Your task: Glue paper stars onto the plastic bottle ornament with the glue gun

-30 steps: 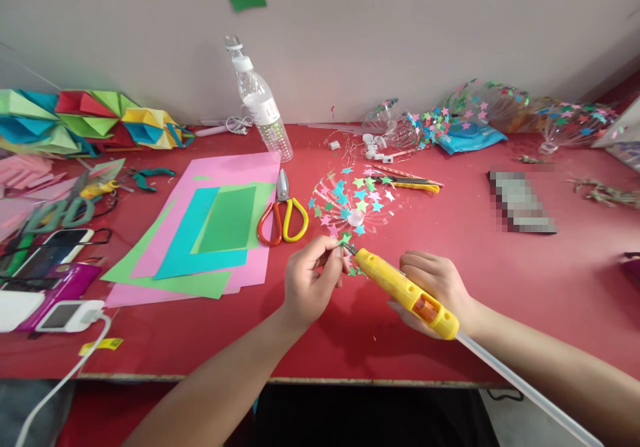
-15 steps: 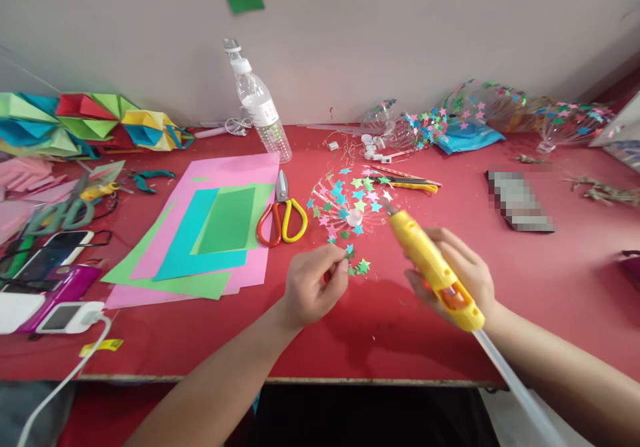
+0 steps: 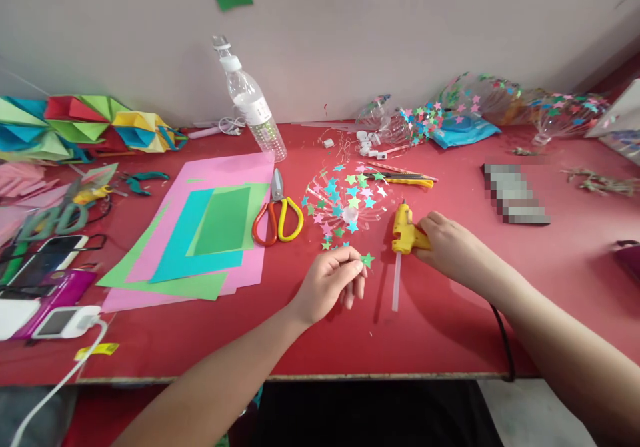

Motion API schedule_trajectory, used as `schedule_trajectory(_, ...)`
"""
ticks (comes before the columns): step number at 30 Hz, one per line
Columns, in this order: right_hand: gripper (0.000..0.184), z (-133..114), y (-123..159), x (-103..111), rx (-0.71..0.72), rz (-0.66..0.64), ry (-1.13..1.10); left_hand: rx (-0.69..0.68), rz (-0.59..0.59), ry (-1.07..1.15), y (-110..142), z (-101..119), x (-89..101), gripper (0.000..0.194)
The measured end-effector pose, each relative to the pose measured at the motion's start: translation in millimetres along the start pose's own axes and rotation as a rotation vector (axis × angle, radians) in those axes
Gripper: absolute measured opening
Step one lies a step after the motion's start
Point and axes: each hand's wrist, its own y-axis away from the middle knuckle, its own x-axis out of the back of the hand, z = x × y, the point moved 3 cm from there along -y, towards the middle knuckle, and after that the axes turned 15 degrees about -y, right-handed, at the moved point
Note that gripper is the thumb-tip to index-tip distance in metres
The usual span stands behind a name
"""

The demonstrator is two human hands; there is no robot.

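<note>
Between the thumb and fingers of my left hand [image 3: 333,283] is a small green paper star [image 3: 368,260], held by its edge, a small shiny spot on it. My right hand [image 3: 453,250] grips the handle of a yellow glue gun [image 3: 403,229], which is low at the table, nozzle facing away. A clear glue stick [image 3: 396,283] sticks out of its back toward me. Just beyond my left hand sits a clear plastic piece cut into splayed strips [image 3: 351,215], dotted with blue, green and pink stars.
Scissors [image 3: 278,217] with red and yellow handles lie beside layered coloured paper sheets [image 3: 225,220]. A plastic bottle [image 3: 255,107] stands behind them. A yellow cutter [image 3: 410,181], a blurred phone-like object [image 3: 515,193] and more star-covered plastic pieces [image 3: 423,123] are further right and back.
My right hand has lowered the glue gun to the table and turned it, so its stick points toward me. My left hand has shifted slightly right, and its green star shows plainly now.
</note>
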Motion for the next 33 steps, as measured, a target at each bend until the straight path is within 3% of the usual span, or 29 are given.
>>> schedule_trajectory(5, 0.02, -27.0, 6.6, 13.8, 0.125, 0.034, 0.072, 0.092, -0.065, 0.168, -3.7, -3.5, -2.0, 0.019)
schedule_trajectory(9, 0.011, -59.9, 11.0, 21.5, 0.503, 0.059, -0.18, 0.173, -0.093, 0.247, -4.8, -6.2, -5.2, 0.017)
schedule_trajectory(12, 0.011, -73.9, 14.0, 19.4, 0.646, 0.128, -0.312, 0.206, -0.118, 0.281, -5.3, -6.8, -7.6, 0.017)
schedule_trajectory(27, 0.004, -77.2, 14.5, 16.0, 0.742, 0.25, -0.38, 0.185, -0.196, 0.369, -4.0, -1.0, -11.0, 0.017)
schedule_trajectory(30, 0.003, -75.8, 12.9, 21.7, 0.753, 0.281, -0.335, 0.11, -0.109, 0.267, -2.5, 3.3, -6.9, 0.019)
schedule_trajectory(33, 0.003, -72.4, 7.6, 36.7, 0.733, 0.307, -0.275, 0.007, 0.054, -0.022, 2.6, 18.4, 1.6, 0.015)
